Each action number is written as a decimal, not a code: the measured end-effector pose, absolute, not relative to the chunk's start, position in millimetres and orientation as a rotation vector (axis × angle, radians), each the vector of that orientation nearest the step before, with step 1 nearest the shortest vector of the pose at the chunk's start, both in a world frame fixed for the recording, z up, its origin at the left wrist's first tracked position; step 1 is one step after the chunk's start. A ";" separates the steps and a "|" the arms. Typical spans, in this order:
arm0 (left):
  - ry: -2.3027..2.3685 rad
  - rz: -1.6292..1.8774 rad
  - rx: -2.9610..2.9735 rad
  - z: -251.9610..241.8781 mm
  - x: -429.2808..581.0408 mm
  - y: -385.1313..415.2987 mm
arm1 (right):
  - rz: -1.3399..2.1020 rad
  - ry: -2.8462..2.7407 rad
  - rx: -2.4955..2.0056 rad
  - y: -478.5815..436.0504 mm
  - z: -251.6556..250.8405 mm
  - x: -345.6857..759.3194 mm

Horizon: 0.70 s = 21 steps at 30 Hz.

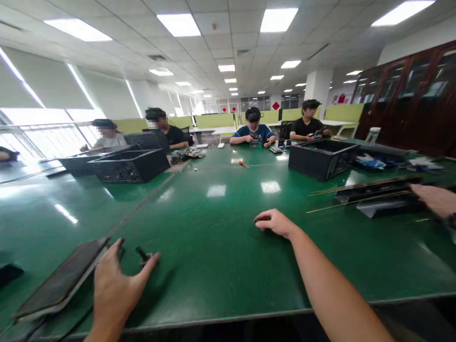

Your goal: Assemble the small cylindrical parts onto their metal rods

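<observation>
My left hand [119, 287] hovers at the lower left with thumb and fingers spread wide. Between them, just beyond the palm, is a small black part with a greyish base [143, 255]; the fingers do not close round it. Beside this hand lies a flat, dark, book-like slab [66, 275], with a dark cable under it. Near the middle of the green table [213, 237], my right hand [277, 223] is closed in a pinch. A tiny dark bit shows at its fingertips, too small to name.
Black computer cases stand at the left [130, 166] and right [320, 159]. An orange screwdriver [242, 163] lies farther back. A co-worker's hand [436, 199] reaches in at right over dark panels [384, 204] and thin brass-coloured rods [349, 205]. Several people sit opposite.
</observation>
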<state>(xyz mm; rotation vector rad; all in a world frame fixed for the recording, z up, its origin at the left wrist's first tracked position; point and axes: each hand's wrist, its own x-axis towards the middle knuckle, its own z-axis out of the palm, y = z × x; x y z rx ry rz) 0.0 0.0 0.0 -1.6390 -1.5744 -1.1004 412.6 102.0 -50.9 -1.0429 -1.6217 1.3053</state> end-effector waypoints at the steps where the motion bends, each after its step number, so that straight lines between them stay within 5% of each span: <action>1: -1.505 -1.142 -1.700 3.0 12.9 -0.4 | 1.352 -1.589 -1.010 101.8 -51.8 411.1; 11: -1.065 -1.101 -3.192 12.4 187.5 44.2 | 1.830 -1.609 -0.683 92.9 -54.3 409.1; 21: -1.386 -1.623 -2.948 7.1 186.6 50.0 | 1.935 -1.480 -0.585 102.1 -63.4 407.4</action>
